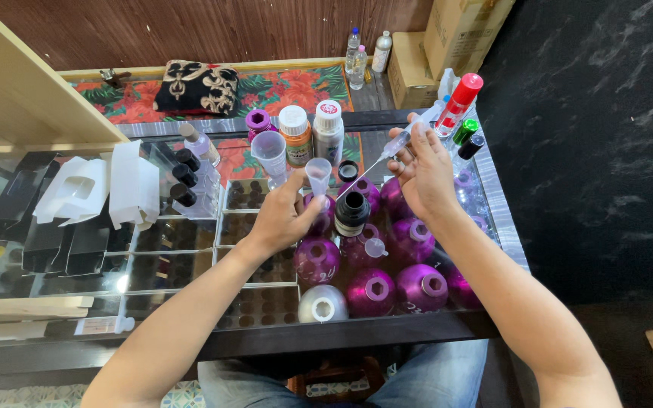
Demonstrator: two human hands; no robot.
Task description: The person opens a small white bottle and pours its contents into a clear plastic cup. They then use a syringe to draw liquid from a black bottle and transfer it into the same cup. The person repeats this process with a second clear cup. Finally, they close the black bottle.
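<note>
Purple metal bottles (376, 291) crowded the near right edge of the glass counter (190, 261), leaving little free room between them. White folded cartons (103, 189) stood at the left; a black marble wall closed the right side. The left hand (281, 219) pinched a small clear funnel (317, 175) over a purple bottle, while the right hand (423, 175) gripped a syringe (402, 142) angled down-left toward it.

The person is wearing blue jeans, seemingly denim; both forearms are showing bare, no sleeves, rings or watch visible.
</note>
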